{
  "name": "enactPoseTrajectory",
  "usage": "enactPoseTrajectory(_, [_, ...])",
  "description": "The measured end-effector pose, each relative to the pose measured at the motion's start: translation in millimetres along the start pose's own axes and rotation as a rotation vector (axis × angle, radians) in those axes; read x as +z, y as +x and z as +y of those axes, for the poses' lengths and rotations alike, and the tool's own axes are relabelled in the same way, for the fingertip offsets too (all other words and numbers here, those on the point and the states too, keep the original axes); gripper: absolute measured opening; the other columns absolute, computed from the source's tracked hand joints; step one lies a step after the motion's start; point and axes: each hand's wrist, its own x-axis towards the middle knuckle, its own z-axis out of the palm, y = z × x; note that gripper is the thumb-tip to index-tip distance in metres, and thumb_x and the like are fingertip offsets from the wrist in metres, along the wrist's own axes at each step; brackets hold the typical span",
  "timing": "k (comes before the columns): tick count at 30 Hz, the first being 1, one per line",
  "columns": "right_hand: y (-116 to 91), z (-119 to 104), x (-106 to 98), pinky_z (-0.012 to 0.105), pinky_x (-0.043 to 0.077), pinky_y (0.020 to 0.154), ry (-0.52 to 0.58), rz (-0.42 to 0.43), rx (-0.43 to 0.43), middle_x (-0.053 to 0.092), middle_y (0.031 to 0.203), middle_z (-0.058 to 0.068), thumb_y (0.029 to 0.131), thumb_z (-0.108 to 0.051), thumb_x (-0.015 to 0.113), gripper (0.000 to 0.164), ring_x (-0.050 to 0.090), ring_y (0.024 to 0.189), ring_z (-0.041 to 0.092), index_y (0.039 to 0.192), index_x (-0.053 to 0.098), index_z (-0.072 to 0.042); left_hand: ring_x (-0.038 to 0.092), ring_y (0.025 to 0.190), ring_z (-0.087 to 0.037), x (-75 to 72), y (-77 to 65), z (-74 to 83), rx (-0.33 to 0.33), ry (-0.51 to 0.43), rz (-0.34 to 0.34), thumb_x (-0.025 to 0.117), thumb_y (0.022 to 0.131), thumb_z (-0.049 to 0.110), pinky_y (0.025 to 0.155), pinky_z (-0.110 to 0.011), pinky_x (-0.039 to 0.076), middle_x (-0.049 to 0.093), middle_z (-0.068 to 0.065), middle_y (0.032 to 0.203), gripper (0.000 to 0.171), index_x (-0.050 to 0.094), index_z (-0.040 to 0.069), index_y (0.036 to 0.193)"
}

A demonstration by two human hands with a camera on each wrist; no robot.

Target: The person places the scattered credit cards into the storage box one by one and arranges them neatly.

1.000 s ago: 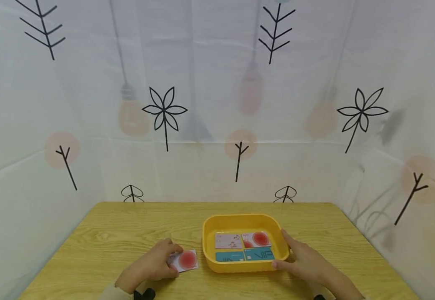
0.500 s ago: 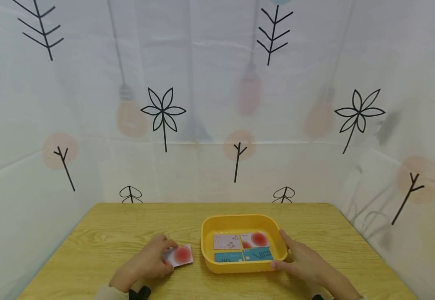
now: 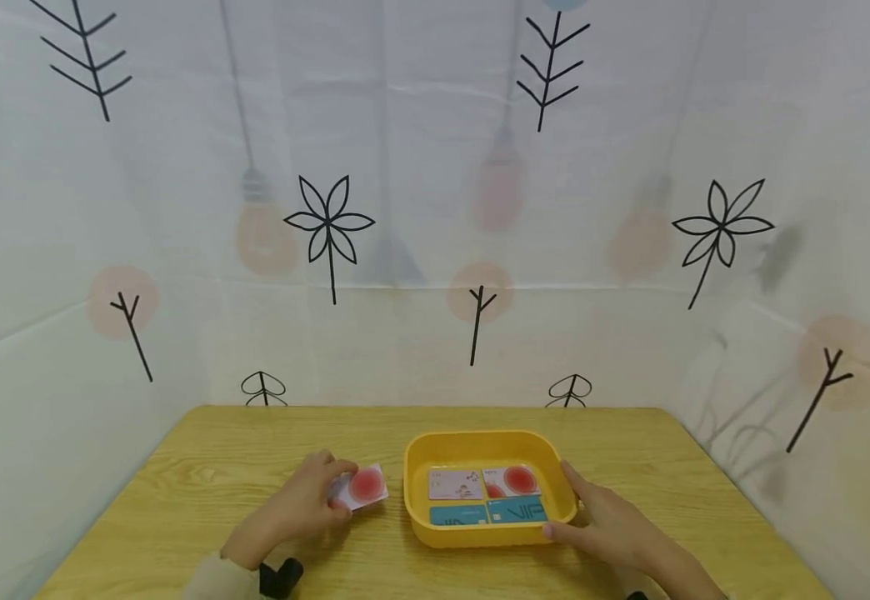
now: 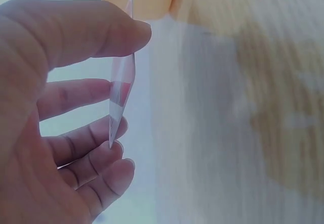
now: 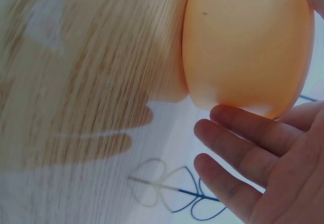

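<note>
My left hand point(image 3: 296, 507) pinches a white card with a red circle point(image 3: 367, 486) between thumb and fingers. The card is tilted and looks raised off the table, left of a yellow plastic tray point(image 3: 480, 536). In the left wrist view that card point(image 4: 120, 90) appears nearly edge-on. At the tray's right end, my right hand point(image 3: 622, 525) rests with fingers spread and fairly straight, thumb at the front rim. Inside the tray lie a pink card point(image 3: 455, 484), another red-circle card point(image 3: 519, 480) and two teal cards, one point(image 3: 519, 509) lettered "VIP".
A wood-grain table point(image 3: 255, 442) carries the tray. Behind and at both sides hangs a pale curtain point(image 3: 405, 333) printed with plants and bulbs. Dark bands point(image 3: 281, 577) show at the wrists.
My left hand has lifted the red-circle card and moved it slightly away from me and a little left. My right hand and the tray have stayed in place.
</note>
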Motion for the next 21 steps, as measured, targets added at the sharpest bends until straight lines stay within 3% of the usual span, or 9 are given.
enactPoseTrajectory(6, [-0.1,-1.1,-1.1,0.058,0.04,0.093,0.011,-0.012,0.009,0.045,0.14,0.023,0.08,-0.063,0.063,0.103,0.048,0.122,0.039,0.149,0.024,0.002,0.04,0.083,-0.015,-7.7,4.8,1.0,-0.013,0.034,0.013,0.073,0.068,0.016,0.067,-0.028,0.039,0.046,0.002,0.089,0.051,0.063,0.01,0.117])
enactPoseTrajectory(21, [-2.1,-2.7,-2.5,0.06,0.038,0.095,0.017,-0.007,0.012,0.045,0.14,0.022,0.08,-0.064,0.063,0.103,0.046,0.123,0.04,0.149,0.024,0.001,0.04,0.084,-0.013,-20.0,29.9,14.8,0.073,0.055,0.065,0.075,0.075,0.02,0.07,-0.03,0.039,0.047,0.003,0.093,0.048,0.061,0.013,0.121])
